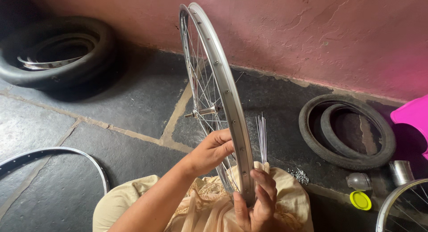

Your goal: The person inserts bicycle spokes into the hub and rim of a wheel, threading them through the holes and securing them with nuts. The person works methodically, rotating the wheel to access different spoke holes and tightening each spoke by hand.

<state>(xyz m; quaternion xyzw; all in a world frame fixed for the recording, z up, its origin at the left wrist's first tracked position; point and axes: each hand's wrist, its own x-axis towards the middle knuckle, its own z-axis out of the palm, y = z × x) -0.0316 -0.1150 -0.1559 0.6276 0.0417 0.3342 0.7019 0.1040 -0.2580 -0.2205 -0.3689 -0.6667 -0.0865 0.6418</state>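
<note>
**Wheel rim held upright on the lap**

Cream-coloured cloth [209,205] over the person's lap lies closest to the lens, and the bottom of a silver bicycle wheel [223,89] rests on it, probably so that the lap bears the weight while both hands work. That wheel stands upright and almost edge-on to the camera; its long axis runs from the lap up toward the pink wall [334,31], leaning slightly left at the top, and its hub axle [203,111] points sideways to the left.

A black tyre with a rim inside [53,51] lies flat at far left, and a second tyre [347,131] lies flat at right, both well apart from the wheel. A bare rim [67,154] curves along the stone floor [133,98] at lower left.

Of the hands, the left hand [214,149] reaches in among the lower spokes, fingers curled; what they pinch cannot be told. The right hand [261,198] wraps the rim's bottom edge, fingers pressed round it, steadying it.

Loose spokes [261,136] stand in a bundle just right of the rim; spoke nipples [301,175] lie heaped nearby, and a yellow lid [360,200] farther right.
</note>
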